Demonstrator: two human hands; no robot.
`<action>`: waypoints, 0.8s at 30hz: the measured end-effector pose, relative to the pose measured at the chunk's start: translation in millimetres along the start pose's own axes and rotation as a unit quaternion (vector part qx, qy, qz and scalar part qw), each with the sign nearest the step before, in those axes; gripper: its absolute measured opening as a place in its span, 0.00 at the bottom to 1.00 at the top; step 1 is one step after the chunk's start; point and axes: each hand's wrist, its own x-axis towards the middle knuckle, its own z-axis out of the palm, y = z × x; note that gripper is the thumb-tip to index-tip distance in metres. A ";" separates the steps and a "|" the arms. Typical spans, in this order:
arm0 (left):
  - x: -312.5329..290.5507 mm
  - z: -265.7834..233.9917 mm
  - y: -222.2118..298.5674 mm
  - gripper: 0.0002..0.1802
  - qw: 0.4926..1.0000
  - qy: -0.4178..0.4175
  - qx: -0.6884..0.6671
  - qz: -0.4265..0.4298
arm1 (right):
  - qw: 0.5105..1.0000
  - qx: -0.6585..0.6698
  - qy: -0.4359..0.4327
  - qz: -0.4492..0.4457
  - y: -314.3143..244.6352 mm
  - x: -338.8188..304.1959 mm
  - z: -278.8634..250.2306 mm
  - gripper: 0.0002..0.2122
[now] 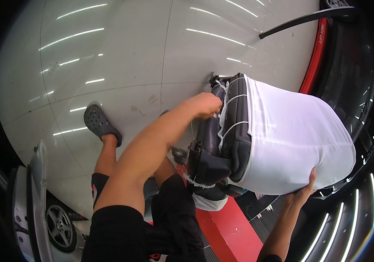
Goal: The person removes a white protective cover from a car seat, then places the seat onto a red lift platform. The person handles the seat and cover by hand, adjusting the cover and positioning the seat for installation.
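A car seat part with black leather-like edges lies on its side in front of me, with a stretched white fabric cover (296,135) over most of it. Thin white cords (232,126) run from the cover across the black padded edge (238,150). At this edge my left hand (206,105) has its fingers closed beside the cords and some white frayed material; what lies between them is hidden. My right hand (302,194) holds the seat's near lower side, thumb up against the white cover and fingers out of sight beneath it.
Under the seat is a red lift platform (230,231). A red beam (315,56) runs beside a dark car at the right. A black curved bar (304,22) reaches over the tiled floor. At lower left stand an open car door (38,201) and a wheel (60,225).
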 end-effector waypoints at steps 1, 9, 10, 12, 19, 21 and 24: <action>-3.5 -5.0 -5.7 0.08 0.997 0.004 -0.079 0.019 | 1.000 -0.002 -0.004 0.005 0.2 0.0 0.2 0.42; -125.3 -24.2 -146.8 0.23 0.577 0.468 -0.654 -0.139 | 1.000 0.002 -0.004 0.019 0.3 1.6 0.0 0.37; -142.7 -19.2 -164.1 0.24 0.456 0.588 -0.605 -0.282 | 1.000 0.005 -0.017 0.024 -0.1 1.7 0.3 0.35; -176.2 -1.6 -187.3 0.26 0.314 0.703 -0.435 -0.468 | 0.999 0.010 -0.022 0.037 -0.9 1.1 1.5 0.32; -150.9 114.6 -140.1 0.17 0.665 0.543 -0.412 -0.306 | 0.999 -0.032 -0.011 0.022 -1.6 -1.1 7.9 0.27; -137.5 136.2 -116.6 0.18 0.721 0.452 -0.444 -0.279 | 0.999 -0.027 -0.019 0.024 -1.9 -1.5 7.8 0.28; -124.5 161.7 -92.5 0.19 0.774 0.314 -0.503 -0.221 | 0.999 -0.026 -0.031 0.025 -1.8 -0.8 5.9 0.29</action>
